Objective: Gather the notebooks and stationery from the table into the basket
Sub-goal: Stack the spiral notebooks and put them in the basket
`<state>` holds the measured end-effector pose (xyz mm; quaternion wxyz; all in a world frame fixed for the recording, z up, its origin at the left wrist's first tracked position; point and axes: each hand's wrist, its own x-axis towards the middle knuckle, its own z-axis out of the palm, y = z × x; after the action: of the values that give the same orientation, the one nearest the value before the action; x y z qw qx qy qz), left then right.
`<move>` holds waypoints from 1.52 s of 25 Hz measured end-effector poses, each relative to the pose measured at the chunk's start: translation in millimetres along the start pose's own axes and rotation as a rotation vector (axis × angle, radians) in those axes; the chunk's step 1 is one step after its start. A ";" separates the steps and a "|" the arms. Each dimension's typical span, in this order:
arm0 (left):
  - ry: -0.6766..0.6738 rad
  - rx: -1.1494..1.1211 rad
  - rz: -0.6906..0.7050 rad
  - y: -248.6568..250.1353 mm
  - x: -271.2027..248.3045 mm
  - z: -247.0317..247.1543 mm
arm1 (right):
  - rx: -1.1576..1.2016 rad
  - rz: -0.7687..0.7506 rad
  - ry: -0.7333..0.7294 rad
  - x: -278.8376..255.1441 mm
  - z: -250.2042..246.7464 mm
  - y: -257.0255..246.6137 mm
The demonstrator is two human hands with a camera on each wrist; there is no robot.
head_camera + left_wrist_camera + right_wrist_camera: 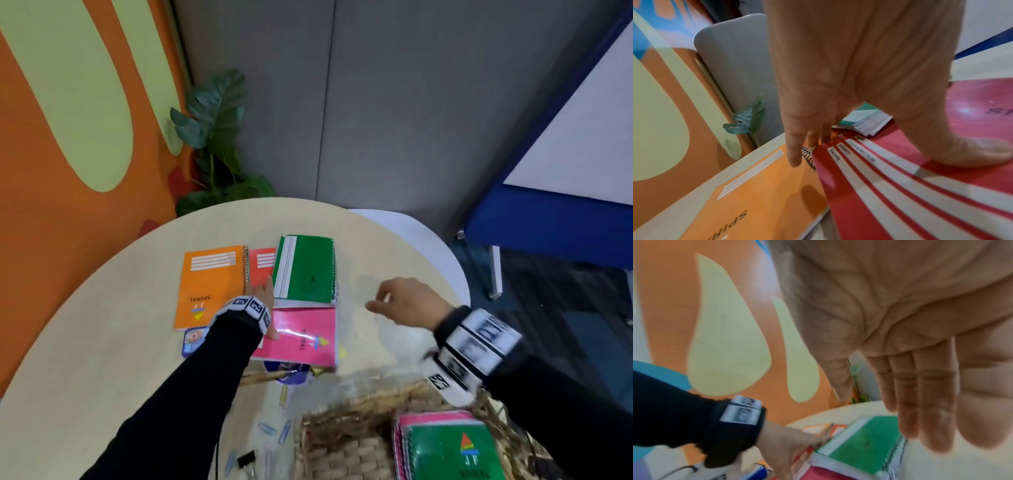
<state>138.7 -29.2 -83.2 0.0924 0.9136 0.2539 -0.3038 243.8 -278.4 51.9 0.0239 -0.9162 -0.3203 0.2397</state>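
Four spiral notebooks lie on the round table [102, 325]: an orange notebook [209, 284], a red notebook [262, 265], a green notebook [306, 270] and a pink notebook [301, 337]. My left hand [265, 291] grips the red notebook [869, 186]. Its thumb [972, 151] lies on the cover and its fingers [813, 138] curl over the spiral edge beside the orange notebook [760, 194]. My right hand [380, 301] hovers right of the green notebook [865, 446], fingers [920, 402] straight, holding nothing. The wicker basket [349, 438] at the front right holds a green notebook [452, 448] on a pink one.
Several paper clips [274, 430] and a black binder clip [246, 459] lie near the front edge, left of the basket. A blue card [193, 341] sits under my left forearm. A plant [215, 137] and a white chair [411, 226] stand beyond the table.
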 end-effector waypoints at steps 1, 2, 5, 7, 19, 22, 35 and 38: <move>-0.002 -0.008 0.015 -0.2 1.3 -2.5 | 0.026 0.016 0.006 29.3 5.4 -8.0; 0.009 -0.003 0.029 -1.8 8.5 -2.0 | 0.073 0.048 -0.016 58.4 13.7 -15.3; 0.071 -0.012 0.010 -3.3 21.1 2.1 | 0.269 0.179 -0.141 122.7 44.5 -33.3; 0.127 -0.028 0.013 -3.6 25.4 4.9 | 0.382 0.265 -0.186 152.4 64.7 -37.2; 0.314 -0.107 0.148 -3.4 -25.7 -37.4 | 1.100 -0.014 0.206 79.1 -15.0 -48.8; 0.370 -0.150 0.225 -2.0 -66.7 -59.3 | 1.080 -0.125 0.336 -23.9 -46.5 -19.5; 0.253 -2.060 0.039 -37.6 -243.0 31.1 | -0.397 0.076 0.258 -280.4 83.0 56.5; 0.236 -1.913 0.080 -17.8 -283.3 65.2 | -0.490 -0.031 0.245 -260.0 141.3 44.2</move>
<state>-98.1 -150.6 35.1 0.7819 0.4846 0.3702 0.1290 28.3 -484.5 28.4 -0.1564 -0.9117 -0.3776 0.0419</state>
